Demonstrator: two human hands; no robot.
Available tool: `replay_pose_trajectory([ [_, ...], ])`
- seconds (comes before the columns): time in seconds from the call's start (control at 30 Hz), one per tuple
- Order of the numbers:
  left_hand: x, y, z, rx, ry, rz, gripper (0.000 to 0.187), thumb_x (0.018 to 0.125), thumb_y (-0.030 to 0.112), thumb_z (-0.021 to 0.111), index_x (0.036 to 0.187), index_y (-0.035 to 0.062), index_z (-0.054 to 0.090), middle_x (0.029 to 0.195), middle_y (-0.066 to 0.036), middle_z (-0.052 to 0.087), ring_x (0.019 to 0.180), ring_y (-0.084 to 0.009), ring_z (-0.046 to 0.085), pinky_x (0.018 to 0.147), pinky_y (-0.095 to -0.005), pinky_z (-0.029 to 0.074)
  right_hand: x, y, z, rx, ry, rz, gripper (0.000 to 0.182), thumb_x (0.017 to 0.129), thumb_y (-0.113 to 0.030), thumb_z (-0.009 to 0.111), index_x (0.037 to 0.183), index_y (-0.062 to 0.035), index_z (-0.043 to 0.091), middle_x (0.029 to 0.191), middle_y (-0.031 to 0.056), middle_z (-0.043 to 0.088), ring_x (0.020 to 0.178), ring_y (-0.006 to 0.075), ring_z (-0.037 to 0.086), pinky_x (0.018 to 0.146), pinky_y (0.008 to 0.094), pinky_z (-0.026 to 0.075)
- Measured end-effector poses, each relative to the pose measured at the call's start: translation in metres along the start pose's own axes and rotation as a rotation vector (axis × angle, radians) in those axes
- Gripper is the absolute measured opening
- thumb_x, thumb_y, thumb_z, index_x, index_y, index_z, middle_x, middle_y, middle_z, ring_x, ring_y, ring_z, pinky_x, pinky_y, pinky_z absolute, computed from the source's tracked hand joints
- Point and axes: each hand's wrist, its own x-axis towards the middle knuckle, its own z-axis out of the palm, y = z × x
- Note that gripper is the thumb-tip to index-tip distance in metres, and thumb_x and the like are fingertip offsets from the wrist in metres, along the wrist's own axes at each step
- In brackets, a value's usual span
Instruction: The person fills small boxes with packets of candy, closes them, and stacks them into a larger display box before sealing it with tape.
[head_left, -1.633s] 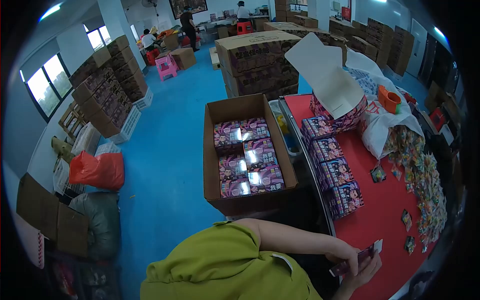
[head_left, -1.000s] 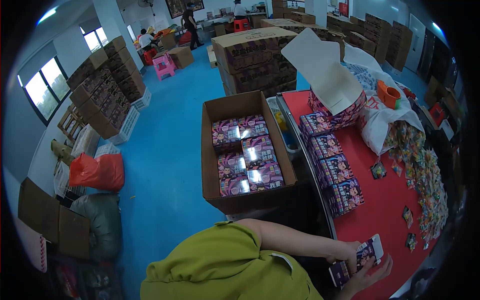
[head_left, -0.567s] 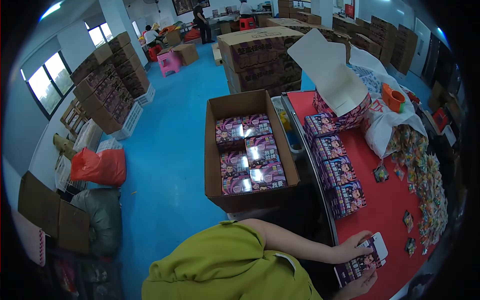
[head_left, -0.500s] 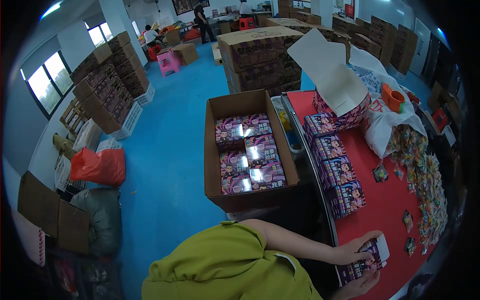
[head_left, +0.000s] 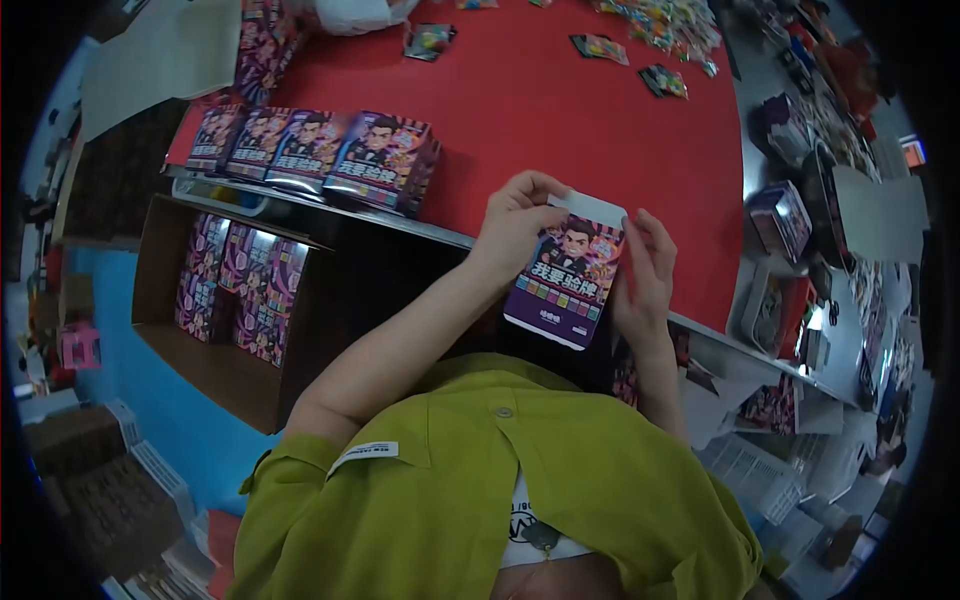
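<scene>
A purple printed cardboard box (head_left: 567,278) with a cartoon figure is tilted between both hands, above the near edge of the red table. Its white flap (head_left: 590,206) stands open at the far end. My left hand (head_left: 515,222) grips the upper left corner, with the thumb on the front and the forefinger by the flap. Against the right edge lies my right hand (head_left: 645,275), its fingers up near the flap; part of its grip is hidden behind the box. What is inside the box does not show.
Several printed boxes (head_left: 375,165) stand in a row along the red table's (head_left: 490,120) left edge. An open brown carton (head_left: 215,375) below holds more of them. Small candy packets (head_left: 600,48) lie at the far side. To the right is another cluttered table (head_left: 845,350).
My view has swung right and down, toward the red table. The purple box stays in both hands and now faces me, its flap open.
</scene>
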Motion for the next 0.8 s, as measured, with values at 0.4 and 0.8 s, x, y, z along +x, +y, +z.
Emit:
replay_pose_trajectory([
  [0.4,0.005,-0.011,0.005,0.245,0.063,-0.16,0.026,0.079,-0.012,0.053,0.104,-0.0032,0.054,0.091,-0.012,0.063,0.083,-0.017,0.062,0.075,-0.0256,0.05,-0.004,0.011,-0.007,-0.576,-0.093,-0.36,0.04,0.073,-0.009,0.066,0.111,-0.0016,0.059,0.114,0.0111,0.059,0.115,0.0281,0.053,0.092,0.0414,0.043],
  [0.8,-0.024,-0.022,-0.014,0.591,-0.012,0.272,0.023,0.094,0.015,0.053,0.111,-0.0014,0.055,0.105,-0.006,0.055,0.096,-0.0119,0.056,0.081,-0.0246,0.047,0.002,0.007,-0.01,-0.369,-0.19,-0.149,0.04,0.068,-0.008,0.071,0.105,-0.0015,0.056,0.099,0.0107,0.058,0.101,0.0285,0.056,0.085,0.0404,0.044],
])
